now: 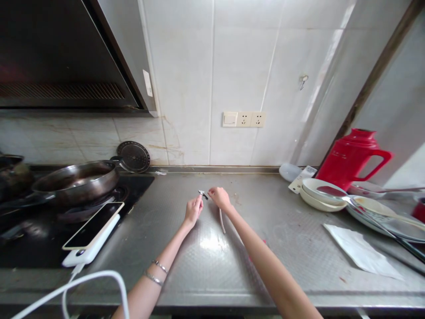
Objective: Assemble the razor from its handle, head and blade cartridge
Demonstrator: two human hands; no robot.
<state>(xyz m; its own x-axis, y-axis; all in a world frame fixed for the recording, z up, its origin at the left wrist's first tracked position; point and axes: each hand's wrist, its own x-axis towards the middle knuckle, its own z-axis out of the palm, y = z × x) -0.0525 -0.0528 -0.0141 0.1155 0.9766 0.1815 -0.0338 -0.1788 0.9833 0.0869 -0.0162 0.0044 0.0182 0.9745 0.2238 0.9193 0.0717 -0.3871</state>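
Note:
Above the steel counter, my left hand (193, 212) is closed, thumb and fingers pinching a small silver metal piece (201, 192). A short black part (205, 196) sticks out beside it, toward the other hand. My right hand (219, 197) is closed too, its fingertips pinched close to the black part. From beneath that hand a narrow pale strip (222, 221), like a strap, curves down toward the counter. Its upper end is hidden by the hand. Whether the strip joins the metal piece cannot be seen. Something small and pink (250, 259) shows partly behind my right forearm.
Left, a steel pan (78, 181) sits on the black hob, with a phone (94, 226) on a white power bank and a white cable nearby. Right stand a red thermos jug (348, 157), stacked bowls (322, 195), plates with utensils and a white paper sheet (361, 250).

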